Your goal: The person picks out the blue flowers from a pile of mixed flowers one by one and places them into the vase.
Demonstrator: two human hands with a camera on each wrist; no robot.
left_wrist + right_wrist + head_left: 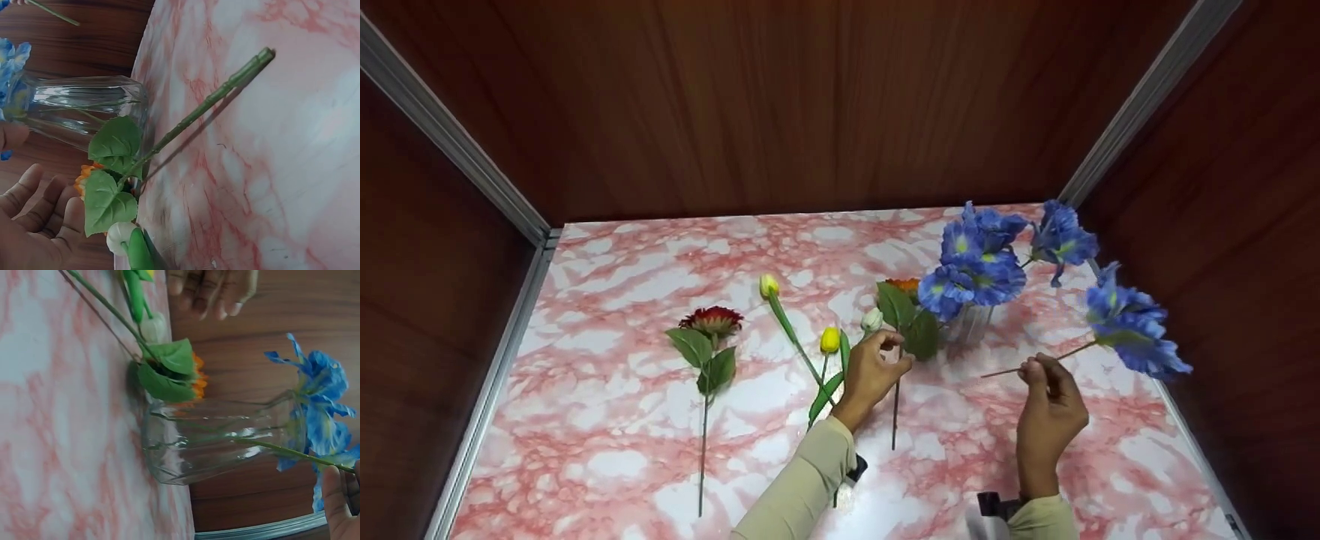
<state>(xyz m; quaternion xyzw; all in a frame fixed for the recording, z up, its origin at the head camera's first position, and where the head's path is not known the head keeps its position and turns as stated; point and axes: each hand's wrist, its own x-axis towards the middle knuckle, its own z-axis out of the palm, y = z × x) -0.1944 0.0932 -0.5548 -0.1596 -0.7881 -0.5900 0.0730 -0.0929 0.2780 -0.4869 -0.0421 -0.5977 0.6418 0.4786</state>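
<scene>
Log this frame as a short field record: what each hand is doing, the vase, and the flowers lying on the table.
left hand: the left hand is over the leafy stem of the orange flower, fingers relaxed, not gripping
right hand: the right hand pinches the stem of a blue flower, lifted off the table
vase: the glass vase stands upright with blue flowers in it
lying on table: red flower, two yellow tulips, white bud
surface: pink marbled table

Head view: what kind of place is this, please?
Probably a staged tabletop booth, not a home: dark wood-grain walls with metal corner strips, a pink marble-patterned surface, artificial flowers and a clear glass vase.
</scene>
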